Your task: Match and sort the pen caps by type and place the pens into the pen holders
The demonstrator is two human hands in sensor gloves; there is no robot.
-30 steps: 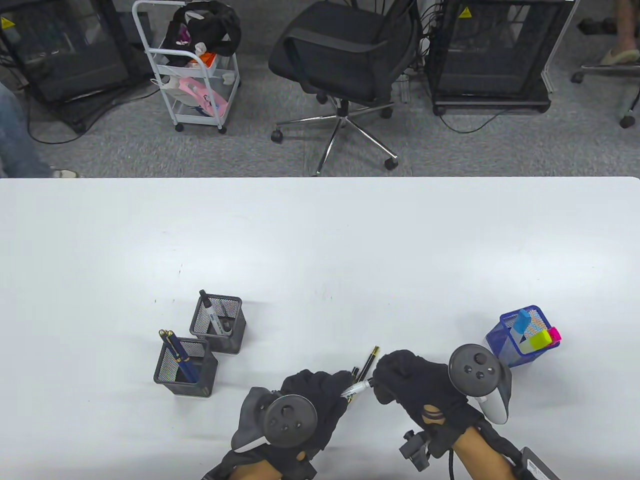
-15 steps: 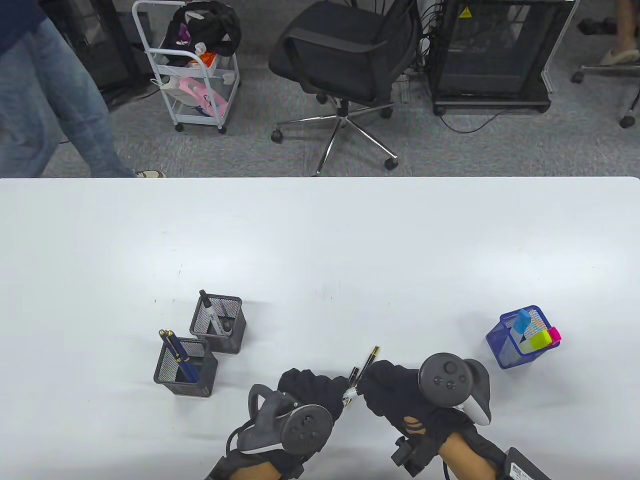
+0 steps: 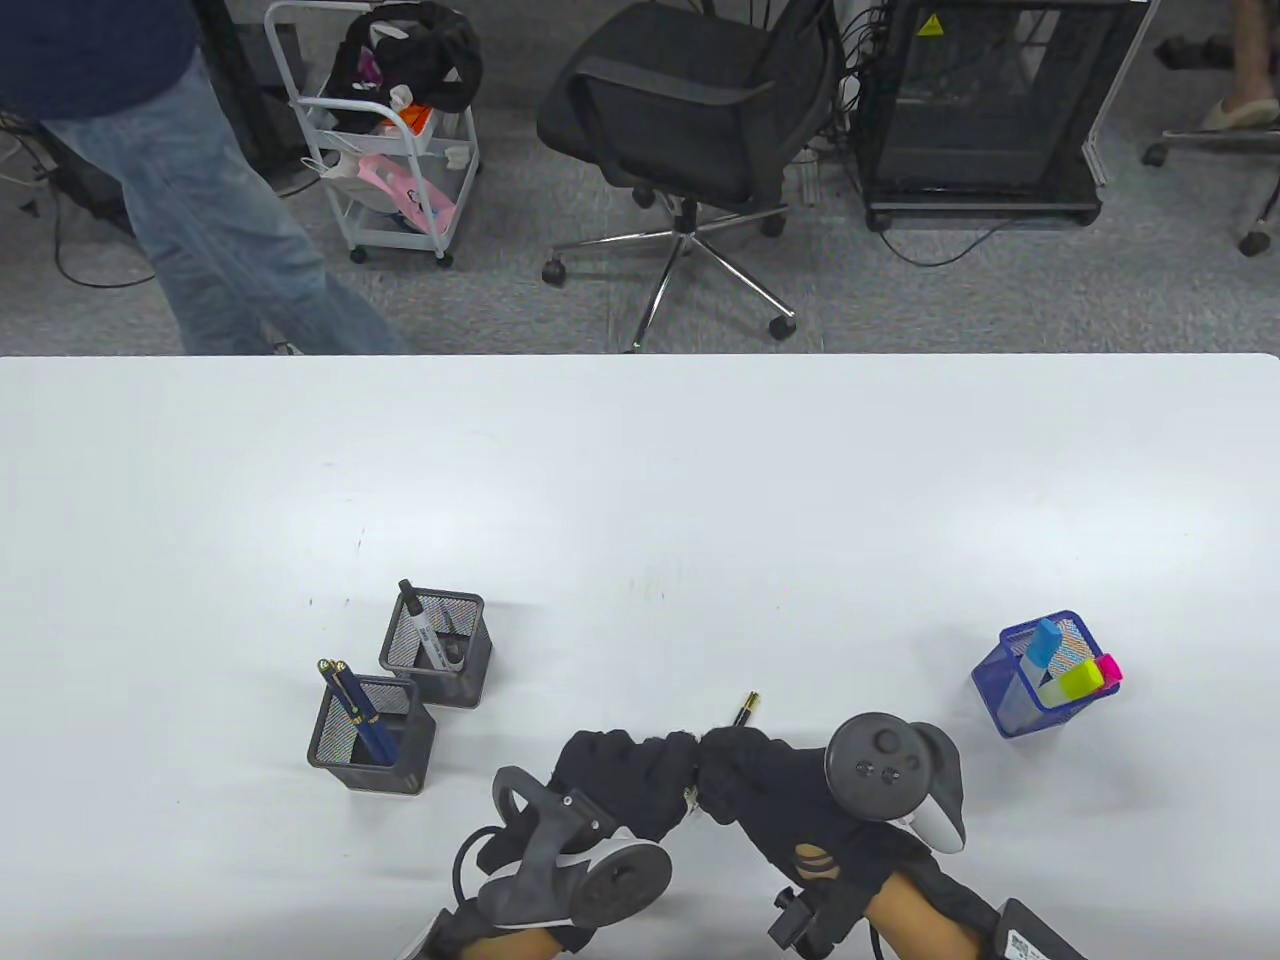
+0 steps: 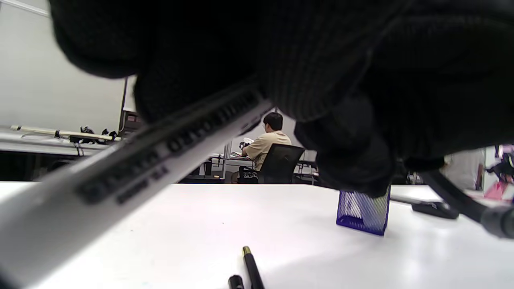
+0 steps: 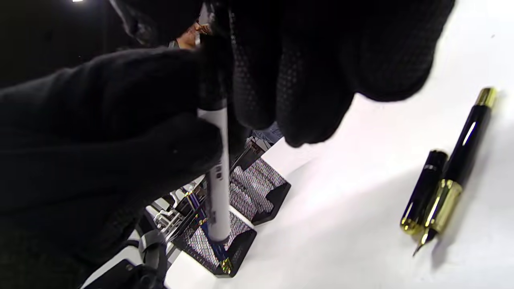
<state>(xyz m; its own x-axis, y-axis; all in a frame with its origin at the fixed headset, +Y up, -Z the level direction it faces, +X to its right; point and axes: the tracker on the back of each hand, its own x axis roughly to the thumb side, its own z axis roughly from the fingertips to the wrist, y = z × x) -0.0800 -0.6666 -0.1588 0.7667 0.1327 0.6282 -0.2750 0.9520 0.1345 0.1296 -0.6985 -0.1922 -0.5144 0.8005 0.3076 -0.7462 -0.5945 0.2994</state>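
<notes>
Near the table's front edge, between two gloved hands, a white marker is held up off the surface: the left hand has its fingers curled round the barrel, and the right hand closes on the black cap end, knuckles of the two touching in the table view. It is a slim, stiff plastic tube with dark printed lettering along its side, and I judge it light and somewhat slick, best held mid-barrel with the cap pressed straight along the axis. Just beyond the hands lie an uncapped black-and-gold fountain pen and its loose cap, side by side on the white table. To the left stand two black mesh holders: the farther holder has a marker in it and the nearer holder has blue pens. Well to the right, a blue mesh holder carries highlighters.
</notes>
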